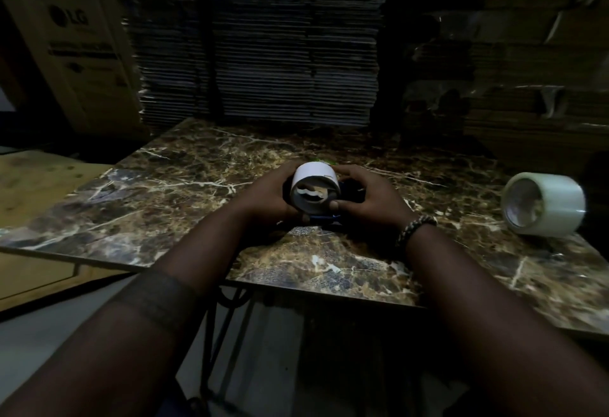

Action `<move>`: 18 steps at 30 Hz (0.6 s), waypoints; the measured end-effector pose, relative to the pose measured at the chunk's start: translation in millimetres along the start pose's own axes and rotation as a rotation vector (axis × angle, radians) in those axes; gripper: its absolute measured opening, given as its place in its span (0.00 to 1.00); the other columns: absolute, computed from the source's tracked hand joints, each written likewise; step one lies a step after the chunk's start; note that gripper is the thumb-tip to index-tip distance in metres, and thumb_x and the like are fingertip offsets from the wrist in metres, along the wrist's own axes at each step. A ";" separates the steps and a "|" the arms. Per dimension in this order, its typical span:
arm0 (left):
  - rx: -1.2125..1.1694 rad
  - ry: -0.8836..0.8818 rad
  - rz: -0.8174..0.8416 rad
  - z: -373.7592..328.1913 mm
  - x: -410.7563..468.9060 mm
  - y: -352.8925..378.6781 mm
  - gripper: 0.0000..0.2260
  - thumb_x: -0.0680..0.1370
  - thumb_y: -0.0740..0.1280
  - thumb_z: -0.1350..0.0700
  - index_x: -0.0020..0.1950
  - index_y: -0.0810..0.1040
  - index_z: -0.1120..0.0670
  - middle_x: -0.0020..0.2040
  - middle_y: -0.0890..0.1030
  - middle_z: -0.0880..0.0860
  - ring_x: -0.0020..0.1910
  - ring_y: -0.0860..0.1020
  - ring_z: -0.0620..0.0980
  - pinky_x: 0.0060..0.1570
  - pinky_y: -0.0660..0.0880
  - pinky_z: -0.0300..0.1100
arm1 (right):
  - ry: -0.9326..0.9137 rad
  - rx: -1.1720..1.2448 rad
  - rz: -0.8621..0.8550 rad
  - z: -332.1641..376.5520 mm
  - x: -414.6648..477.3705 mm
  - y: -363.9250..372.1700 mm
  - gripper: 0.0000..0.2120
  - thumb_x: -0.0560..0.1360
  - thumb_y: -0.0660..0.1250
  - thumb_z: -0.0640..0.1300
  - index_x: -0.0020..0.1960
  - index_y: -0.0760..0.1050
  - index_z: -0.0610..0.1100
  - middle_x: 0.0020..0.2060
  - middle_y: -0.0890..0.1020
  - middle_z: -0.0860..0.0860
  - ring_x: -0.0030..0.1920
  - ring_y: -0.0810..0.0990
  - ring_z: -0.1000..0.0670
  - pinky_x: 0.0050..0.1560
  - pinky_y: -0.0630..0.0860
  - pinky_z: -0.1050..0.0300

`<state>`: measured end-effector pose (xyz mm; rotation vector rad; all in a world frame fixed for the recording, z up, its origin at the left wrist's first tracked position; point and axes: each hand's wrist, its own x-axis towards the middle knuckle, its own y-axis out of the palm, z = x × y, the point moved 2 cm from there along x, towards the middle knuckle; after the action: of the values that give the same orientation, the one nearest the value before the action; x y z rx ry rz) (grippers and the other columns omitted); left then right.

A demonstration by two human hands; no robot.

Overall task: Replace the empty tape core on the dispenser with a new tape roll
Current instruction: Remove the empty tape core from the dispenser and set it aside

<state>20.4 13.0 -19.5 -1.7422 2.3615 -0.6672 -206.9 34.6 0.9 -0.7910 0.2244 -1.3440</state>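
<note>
A dim storeroom of stacked flattened cardboard [257,37] backs a marble-patterned table [197,192], and near its front edge both hands close around the white empty core [315,190]; the left hand [263,197] cups its side, the right hand [365,197] pinches its rim with the thumb and grips the dark dispenser [324,219] (mostly hidden beneath). The core looks light, thin-walled and crushable, best held by its rim; the new tape roll [545,204] lies on its side well right of the core, heavier, stiffer, likely slick, best gripped across its outer band.
</note>
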 end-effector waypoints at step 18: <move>0.031 -0.013 0.013 1.0 5.0 -6.9 0.48 0.62 0.84 0.68 0.77 0.70 0.47 0.67 0.83 0.53 0.64 0.84 0.53 0.59 0.84 0.62 | -0.115 0.056 -0.052 8.0 6.6 9.0 0.34 0.68 0.79 0.46 0.71 0.72 0.51 0.62 0.81 0.51 0.62 0.81 0.51 0.62 0.80 0.46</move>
<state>25.2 6.5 -16.7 -1.7119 2.3386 -0.6848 -193.7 31.6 3.0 -0.8289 0.0761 -1.3438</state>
